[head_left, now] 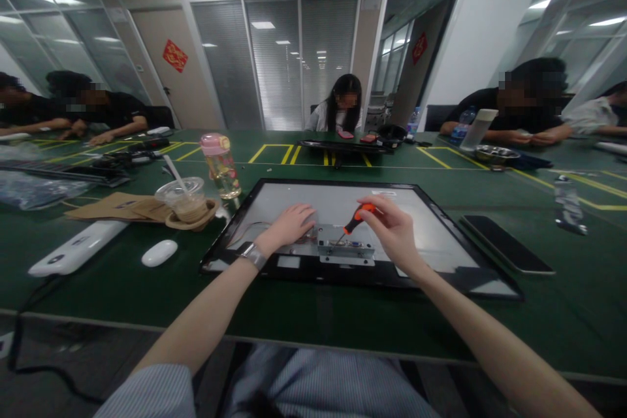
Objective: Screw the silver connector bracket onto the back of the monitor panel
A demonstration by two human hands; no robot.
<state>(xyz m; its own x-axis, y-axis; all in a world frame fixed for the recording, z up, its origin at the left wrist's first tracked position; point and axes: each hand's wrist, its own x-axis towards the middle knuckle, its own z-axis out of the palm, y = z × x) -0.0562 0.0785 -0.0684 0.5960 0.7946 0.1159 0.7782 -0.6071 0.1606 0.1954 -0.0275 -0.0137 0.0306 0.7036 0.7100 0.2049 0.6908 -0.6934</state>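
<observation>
And here my right hand (392, 227) grips the screwdriver (352, 222), tip down at the metal bracket (347, 260), left hand (292, 225) open beside it, the work apparently unfinished.

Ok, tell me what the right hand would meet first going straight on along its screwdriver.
Probably the metal bracket, since the screwdriver in the right hand points down at it; whether the tip touches is unclear.

Before us in the room, a single camera worn on a seated person's head looks toward twelve o'clock and down across the green worktop (117, 294), taking in the left hand (292, 227) and right hand (392, 225) at close range over a flat panel (337, 202), with glass partitions (274, 65) well beyond.
</observation>
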